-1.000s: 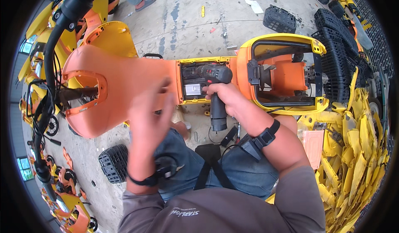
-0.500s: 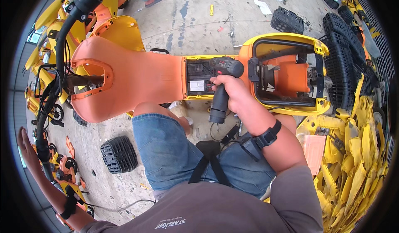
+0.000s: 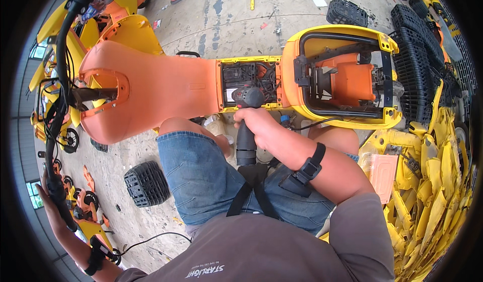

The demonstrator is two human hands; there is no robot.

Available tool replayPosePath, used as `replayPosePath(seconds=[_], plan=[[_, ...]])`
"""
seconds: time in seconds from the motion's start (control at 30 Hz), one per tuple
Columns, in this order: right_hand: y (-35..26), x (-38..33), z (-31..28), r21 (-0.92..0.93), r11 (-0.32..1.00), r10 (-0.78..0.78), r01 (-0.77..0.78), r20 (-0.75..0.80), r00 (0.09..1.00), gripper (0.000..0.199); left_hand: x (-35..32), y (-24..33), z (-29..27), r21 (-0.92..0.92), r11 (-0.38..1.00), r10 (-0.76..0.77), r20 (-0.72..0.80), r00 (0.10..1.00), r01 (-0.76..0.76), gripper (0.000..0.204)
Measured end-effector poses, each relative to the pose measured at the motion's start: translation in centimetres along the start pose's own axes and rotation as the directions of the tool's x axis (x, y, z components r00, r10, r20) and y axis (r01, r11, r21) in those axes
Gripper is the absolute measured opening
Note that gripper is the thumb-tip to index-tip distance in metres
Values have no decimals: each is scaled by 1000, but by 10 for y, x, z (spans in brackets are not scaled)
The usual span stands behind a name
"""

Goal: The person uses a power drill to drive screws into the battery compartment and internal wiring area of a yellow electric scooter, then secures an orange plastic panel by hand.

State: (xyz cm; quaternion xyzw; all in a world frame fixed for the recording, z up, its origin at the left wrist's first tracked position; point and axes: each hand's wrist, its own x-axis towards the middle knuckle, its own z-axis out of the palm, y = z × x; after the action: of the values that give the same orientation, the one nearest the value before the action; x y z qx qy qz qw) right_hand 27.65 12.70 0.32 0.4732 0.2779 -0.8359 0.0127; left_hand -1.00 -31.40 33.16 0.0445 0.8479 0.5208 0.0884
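Head: R grip holds drill, L grip nr h'bar.

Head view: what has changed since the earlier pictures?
The left hand, blurred over the orange body at first, has swung out to the far left, beside the handlebar; whether it grips is unclear. The right hand has brought the drill leftward and down in the picture, uncovering more of the right side of the compartment. Unchanged: the hold on the drill and the orange body's position.
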Motion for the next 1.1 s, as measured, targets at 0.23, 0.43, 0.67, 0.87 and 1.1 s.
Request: replayPosePath(seconds=[0.23, 0.43, 0.67, 0.87, 1.1], plan=[[3, 10, 1, -22, 998, -53, 51, -69, 996, 13, -56, 21, 45, 603, 713, 257, 249, 934, -357, 89], [6, 17, -3, -51, 998, -30, 25, -104, 994, 17, -49, 14, 37, 739, 622, 308, 75, 948, -261, 82], [6, 22, 1, -90, 994, -67, 59, -85, 994, 23, -18, 20, 29, 747, 575, 367, 128, 921, -333, 81], [12, 12, -3, -54, 996, -69, 64, -102, 992, 22, 4, 26, 17, 757, 576, 314, 142, 939, -307, 73], [29, 12, -24, -69, 996, -73, 65, -120, 990, 23, 14, 52, 28, 792, 439, 392, 256, 883, -425, 76]])
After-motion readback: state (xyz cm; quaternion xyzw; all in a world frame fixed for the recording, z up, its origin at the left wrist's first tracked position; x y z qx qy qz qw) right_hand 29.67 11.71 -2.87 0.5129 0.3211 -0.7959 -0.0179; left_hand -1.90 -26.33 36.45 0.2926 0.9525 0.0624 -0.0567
